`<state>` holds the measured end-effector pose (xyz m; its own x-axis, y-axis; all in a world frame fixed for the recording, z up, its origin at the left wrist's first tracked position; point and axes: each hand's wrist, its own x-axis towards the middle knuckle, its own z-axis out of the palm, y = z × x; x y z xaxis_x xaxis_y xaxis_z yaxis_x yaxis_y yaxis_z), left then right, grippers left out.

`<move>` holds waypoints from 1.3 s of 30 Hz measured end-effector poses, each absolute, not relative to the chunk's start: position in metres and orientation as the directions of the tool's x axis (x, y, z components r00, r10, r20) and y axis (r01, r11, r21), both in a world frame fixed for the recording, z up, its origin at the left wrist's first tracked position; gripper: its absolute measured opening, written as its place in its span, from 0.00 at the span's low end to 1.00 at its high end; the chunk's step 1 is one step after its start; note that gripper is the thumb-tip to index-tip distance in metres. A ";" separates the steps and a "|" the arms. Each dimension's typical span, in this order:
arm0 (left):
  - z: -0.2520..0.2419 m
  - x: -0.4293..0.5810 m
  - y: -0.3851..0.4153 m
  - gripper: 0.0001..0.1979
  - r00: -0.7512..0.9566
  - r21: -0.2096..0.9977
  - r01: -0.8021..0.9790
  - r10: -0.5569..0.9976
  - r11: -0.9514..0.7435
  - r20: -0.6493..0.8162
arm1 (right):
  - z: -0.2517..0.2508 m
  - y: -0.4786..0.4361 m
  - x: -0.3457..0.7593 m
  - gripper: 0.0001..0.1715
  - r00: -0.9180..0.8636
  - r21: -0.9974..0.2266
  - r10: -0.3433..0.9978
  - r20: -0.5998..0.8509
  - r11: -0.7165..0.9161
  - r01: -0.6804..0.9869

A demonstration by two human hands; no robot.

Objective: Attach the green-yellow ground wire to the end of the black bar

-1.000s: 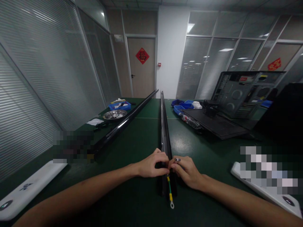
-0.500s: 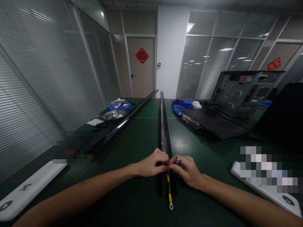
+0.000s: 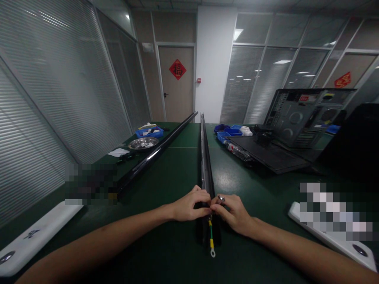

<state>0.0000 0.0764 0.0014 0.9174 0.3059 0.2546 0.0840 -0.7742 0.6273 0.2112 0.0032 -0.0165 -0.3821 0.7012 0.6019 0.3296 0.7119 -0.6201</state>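
Observation:
A long dark rail point(image 3: 206, 165) runs away from me down the middle of the green table. Over its near end, my left hand point(image 3: 194, 204) is closed, thumb and fingers pinched together at the rail. My right hand point(image 3: 232, 211), with a ring on one finger, meets it from the right, fingertips pinched on something too small to make out. Just below the fingertips hangs a short green and yellow wire point(image 3: 211, 232) ending in a ring terminal. A second long dark rail point(image 3: 156, 152) lies diagonally to the left.
On the left are a metal dish point(image 3: 143, 143), a blue tray point(image 3: 158, 134) and a white bar point(image 3: 41, 236). Blue bins point(image 3: 224, 136), a black panel point(image 3: 269, 153), an open computer case point(image 3: 296, 116) and another white bar point(image 3: 328, 236) are on the right.
The wire's ring end has shifted slightly up and to the left. My right fingertips have moved a little to the left; my left hand has stayed in place.

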 end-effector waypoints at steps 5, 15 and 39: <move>0.001 -0.001 0.077 0.12 0.921 0.624 0.090 0.303 -0.776 0.244 | -0.015 0.004 0.212 0.18 -0.403 -0.626 0.699 0.591 0.712 0.317; 0.006 -0.001 0.076 0.16 0.922 0.633 0.067 0.291 -0.771 0.256 | -0.018 0.002 0.213 0.17 -0.355 -0.598 0.667 0.655 0.745 0.297; 0.003 0.000 0.076 0.21 0.919 0.630 0.087 0.305 -0.772 0.248 | -0.018 0.004 0.212 0.18 -0.391 -0.620 0.692 0.606 0.720 0.313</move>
<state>0.0001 0.0759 0.0031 0.9194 0.3055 0.2476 0.0870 -0.7721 0.6296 0.2118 0.0045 -0.0181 -0.3910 0.6923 0.6065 0.3131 0.7197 -0.6197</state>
